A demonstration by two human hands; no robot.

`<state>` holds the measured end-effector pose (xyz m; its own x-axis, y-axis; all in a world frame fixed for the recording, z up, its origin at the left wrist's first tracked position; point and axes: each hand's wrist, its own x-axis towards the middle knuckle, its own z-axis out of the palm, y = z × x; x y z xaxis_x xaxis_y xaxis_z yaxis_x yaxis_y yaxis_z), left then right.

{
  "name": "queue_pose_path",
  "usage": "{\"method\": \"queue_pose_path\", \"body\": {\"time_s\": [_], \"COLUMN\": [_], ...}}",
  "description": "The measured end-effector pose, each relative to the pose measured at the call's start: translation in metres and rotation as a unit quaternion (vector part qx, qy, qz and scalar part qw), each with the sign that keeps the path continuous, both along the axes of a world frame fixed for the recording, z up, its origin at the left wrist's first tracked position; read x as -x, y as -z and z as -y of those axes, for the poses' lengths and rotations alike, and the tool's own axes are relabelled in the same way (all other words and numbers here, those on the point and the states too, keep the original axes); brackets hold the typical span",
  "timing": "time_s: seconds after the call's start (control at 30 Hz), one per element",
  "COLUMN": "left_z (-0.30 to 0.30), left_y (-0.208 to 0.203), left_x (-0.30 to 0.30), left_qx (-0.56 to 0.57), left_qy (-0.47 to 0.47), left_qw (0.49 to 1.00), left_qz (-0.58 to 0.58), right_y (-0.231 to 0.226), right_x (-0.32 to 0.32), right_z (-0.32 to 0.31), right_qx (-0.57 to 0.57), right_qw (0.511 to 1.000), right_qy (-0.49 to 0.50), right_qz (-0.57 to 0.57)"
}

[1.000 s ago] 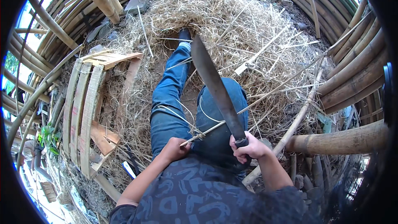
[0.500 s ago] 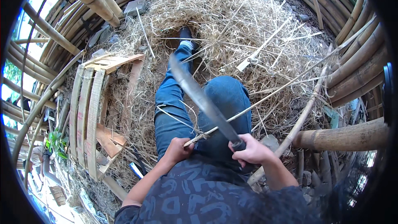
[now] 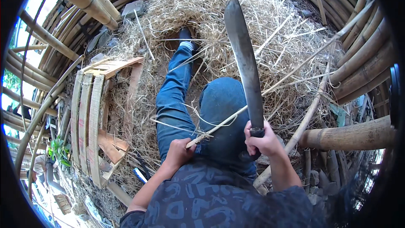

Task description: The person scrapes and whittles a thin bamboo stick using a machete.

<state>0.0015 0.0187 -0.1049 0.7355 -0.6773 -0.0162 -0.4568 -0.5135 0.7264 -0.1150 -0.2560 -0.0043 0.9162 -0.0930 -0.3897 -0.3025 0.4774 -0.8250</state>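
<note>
My right hand (image 3: 265,140) is closed around the dark handle of a machete (image 3: 244,55). Its broad, worn blade points up and away, over the straw beyond my bent knee. In my left hand (image 3: 180,152), closed at my lap, is the near end of a long thin bamboo strip (image 3: 287,77). The strip slants across my knee to the far right and passes by the blade near its lower part; whether they touch I cannot tell. A thin peeled sliver (image 3: 173,123) hangs from the strip near my left hand.
Pale shavings (image 3: 190,0) cover the ground ahead. A slatted wooden crate (image 3: 95,114) lies at left. Bamboo poles (image 3: 363,63) are stacked at right, with a thick bamboo pole (image 3: 350,134) jutting in. Another thin pole (image 3: 310,116) leans beside my right arm.
The machete has swung from pointing up-left across my knee to pointing nearly straight ahead, as my right hand moved right and slightly up. My left hand still holds the strip.
</note>
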Motion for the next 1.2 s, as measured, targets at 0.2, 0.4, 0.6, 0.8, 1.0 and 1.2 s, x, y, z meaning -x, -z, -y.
{"method": "queue_pose_path", "body": {"time_s": [0.2,0.4,0.6,0.8,1.0,1.2], "left_z": [0.003,0.006,0.013,0.012,0.02,0.014], "left_y": [-0.007,-0.002,-0.009,-0.008,-0.015,-0.022], "left_x": [-0.01,-0.017,-0.017,-0.021,-0.021,-0.022], "left_qx": [-0.024,-0.007,-0.012,0.018,-0.031,-0.042], "left_qy": [0.002,0.015,0.025,0.034,0.05,0.053], "left_qw": [0.999,1.0,0.997,0.999,0.99,0.987], "left_qz": [0.028,-0.005,-0.073,-0.037,-0.13,-0.147], "right_y": [-0.006,-0.028,-0.018,-0.027,-0.011,-0.026], "right_x": [0.001,-0.004,-0.002,-0.006,0.0,-0.009], "right_z": [-0.016,-0.004,-0.002,0.004,0.004,0.012], "right_qx": [0.127,0.099,0.106,0.269,0.124,0.148], "right_qw": [0.982,0.993,0.988,0.958,0.989,0.982], "right_qy": [-0.113,-0.026,-0.057,-0.097,-0.03,-0.095], "right_qz": [-0.083,-0.062,-0.093,-0.013,-0.074,-0.068]}}
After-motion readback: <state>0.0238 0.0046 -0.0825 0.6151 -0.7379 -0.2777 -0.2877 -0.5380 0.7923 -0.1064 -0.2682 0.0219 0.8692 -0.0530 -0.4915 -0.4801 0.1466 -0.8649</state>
